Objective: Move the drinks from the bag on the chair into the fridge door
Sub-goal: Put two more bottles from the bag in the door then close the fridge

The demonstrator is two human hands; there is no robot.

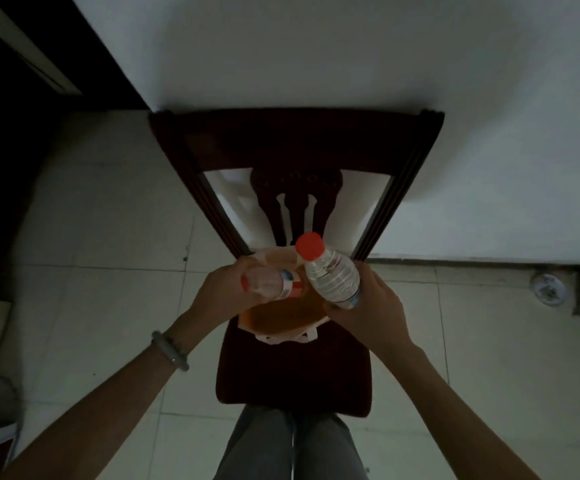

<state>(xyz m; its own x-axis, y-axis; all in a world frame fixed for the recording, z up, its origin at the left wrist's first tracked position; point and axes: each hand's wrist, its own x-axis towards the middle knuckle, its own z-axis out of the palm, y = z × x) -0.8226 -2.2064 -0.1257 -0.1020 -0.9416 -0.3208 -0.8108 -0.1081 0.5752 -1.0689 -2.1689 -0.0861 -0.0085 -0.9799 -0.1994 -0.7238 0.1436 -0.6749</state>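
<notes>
An orange bag [283,318] with white handles sits open on the dark red seat of a wooden chair [295,375]. My right hand [371,303] grips a clear water bottle [331,277] with a red cap, held tilted above the bag's right side. A second red-capped bottle [269,283] lies sideways in my left hand [228,291], over the bag's left rim. The inside of the bag looks bare where it shows. No fridge is in view.
The chair's back [295,140] stands against a white wall [350,53]. Pale floor tiles [108,209] surround it, with a round floor drain [548,288] at the right. A dark doorway [11,133] is at the left. My legs [292,445] touch the seat's front.
</notes>
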